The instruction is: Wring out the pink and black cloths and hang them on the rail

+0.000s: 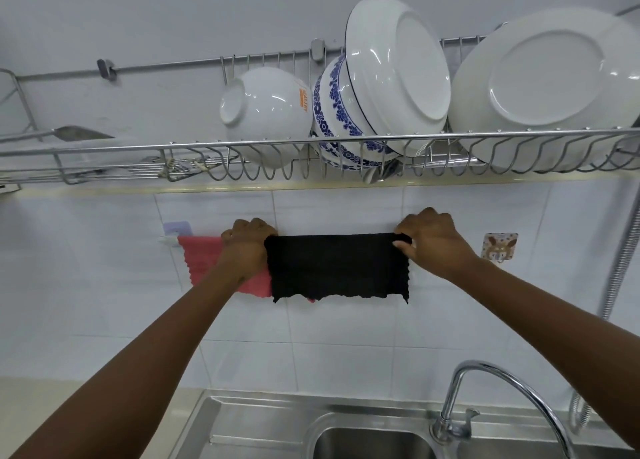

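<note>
The black cloth (337, 268) hangs spread flat against the white tiled wall, draped over the rail, which it hides. My left hand (247, 242) grips its top left corner and my right hand (427, 238) grips its top right corner. To the left, the pink cloth (201, 256) hangs from the same rail, partly behind my left wrist and overlapped by the black cloth's left edge. The rail's white end (168, 240) with a lilac mount shows left of the pink cloth.
A wire dish rack (311, 143) above holds white bowls, a blue-patterned bowl and plates. Below are the steel sink (263, 424) and a curved chrome tap (491, 382). A wall hook sticker (499, 245) and a metal hose (623, 250) are at right.
</note>
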### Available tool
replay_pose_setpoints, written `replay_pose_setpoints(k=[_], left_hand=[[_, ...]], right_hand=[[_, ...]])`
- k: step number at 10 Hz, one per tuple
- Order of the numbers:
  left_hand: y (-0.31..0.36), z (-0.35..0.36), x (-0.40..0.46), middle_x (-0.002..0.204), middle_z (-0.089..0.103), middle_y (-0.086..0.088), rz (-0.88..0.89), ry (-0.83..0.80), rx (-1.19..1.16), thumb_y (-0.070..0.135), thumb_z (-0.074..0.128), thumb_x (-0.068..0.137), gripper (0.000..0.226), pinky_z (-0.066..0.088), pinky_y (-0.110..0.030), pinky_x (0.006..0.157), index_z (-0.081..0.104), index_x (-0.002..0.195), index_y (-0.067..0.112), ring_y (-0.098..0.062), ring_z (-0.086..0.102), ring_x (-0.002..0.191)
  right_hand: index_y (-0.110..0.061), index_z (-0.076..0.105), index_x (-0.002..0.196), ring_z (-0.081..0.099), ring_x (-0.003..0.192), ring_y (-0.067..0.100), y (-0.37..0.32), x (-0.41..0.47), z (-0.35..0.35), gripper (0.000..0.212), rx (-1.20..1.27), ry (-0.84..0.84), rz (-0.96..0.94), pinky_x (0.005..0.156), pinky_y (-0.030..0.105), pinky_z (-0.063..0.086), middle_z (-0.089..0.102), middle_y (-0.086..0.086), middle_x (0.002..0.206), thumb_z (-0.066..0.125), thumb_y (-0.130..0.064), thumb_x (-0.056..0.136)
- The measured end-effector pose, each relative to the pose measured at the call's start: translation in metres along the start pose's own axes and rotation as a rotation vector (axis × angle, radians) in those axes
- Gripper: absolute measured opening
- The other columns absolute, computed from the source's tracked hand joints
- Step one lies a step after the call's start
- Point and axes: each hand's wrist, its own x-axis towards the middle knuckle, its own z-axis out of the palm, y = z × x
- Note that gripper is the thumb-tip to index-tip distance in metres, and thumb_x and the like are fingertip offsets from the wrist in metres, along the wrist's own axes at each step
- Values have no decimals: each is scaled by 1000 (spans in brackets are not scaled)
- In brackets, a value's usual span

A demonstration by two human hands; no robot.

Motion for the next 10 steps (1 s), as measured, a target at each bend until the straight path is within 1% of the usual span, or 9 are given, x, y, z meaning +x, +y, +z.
replay_pose_setpoints(k=[1, 2, 3, 4, 5, 6, 8, 9, 10], left_hand=[[-2, 1, -6, 117, 59, -1, 39, 114, -138, 10, 48, 81, 48, 31, -41, 90, 53, 122, 33, -28, 47, 111], [3, -9, -15, 92, 60, 6, -1, 108, -150, 11, 48, 80, 38, 32, -38, 88, 61, 105, 36, -27, 53, 106], [6, -8, -31, 94, 68, 3, 95, 275, -143, 8, 54, 79, 34, 39, -40, 92, 69, 101, 29, -27, 57, 104], [2, 0, -45, 87, 72, -9, 171, 444, -157, -1, 53, 77, 35, 49, -39, 81, 72, 102, 15, -32, 63, 89], [7, 1, -51, 97, 70, -9, 144, 390, -149, 4, 56, 82, 38, 51, -40, 81, 63, 117, 16, -29, 63, 92], [11, 3, -53, 127, 62, -4, 112, 290, -74, 12, 56, 83, 55, 43, -44, 96, 48, 136, 20, -27, 55, 117], [31, -5, -68, 156, 29, -2, 69, 70, -6, 27, 52, 90, 65, 24, -53, 114, 23, 148, 19, -28, 27, 142], [57, -19, -87, 157, 26, -3, 102, 63, -78, 27, 52, 92, 65, 22, -52, 116, 22, 149, 16, -28, 21, 145], [94, -35, -102, 157, 29, -5, 178, 64, -128, 28, 51, 94, 60, 27, -48, 114, 28, 147, 15, -28, 26, 143]], right_hand=[[-17, 69, 90, 52, 96, 28, 5, -6, -5, 18, -70, 36, 75, 78, 34, 35, 69, 4, 91, 52, -20, 90], [-19, 67, 92, 54, 94, 26, 1, -8, -11, 18, -87, 6, 89, 79, 33, 41, 67, 5, 89, 49, -15, 88], [-19, 61, 82, 56, 80, 22, -9, -12, -11, 11, -90, 14, 112, 71, 32, 44, 62, 2, 80, 52, -14, 85], [-17, 63, 79, 58, 78, 23, -10, -18, -7, 14, -32, 60, 150, 71, 32, 46, 63, 4, 78, 53, -8, 84], [-13, 69, 102, 61, 100, 33, -8, -32, 2, 27, -94, 80, 122, 89, 46, 46, 69, 7, 104, 62, -2, 78], [-12, 63, 116, 54, 116, 40, -12, -40, 5, 46, -219, 21, 108, 99, 57, 38, 65, 8, 121, 67, -2, 72], [-13, 21, 146, 17, 142, 42, -20, -44, -10, 61, -337, -264, 124, 115, 60, 6, 28, 8, 154, 44, -16, 90], [-14, 17, 147, 15, 143, 38, -22, -45, -30, 61, -234, -326, 111, 116, 57, 7, 23, 6, 157, 41, -15, 91], [-13, 39, 135, 44, 126, 30, -16, -56, -52, 48, -21, -177, 172, 110, 43, 31, 48, 11, 140, 46, -10, 88]])
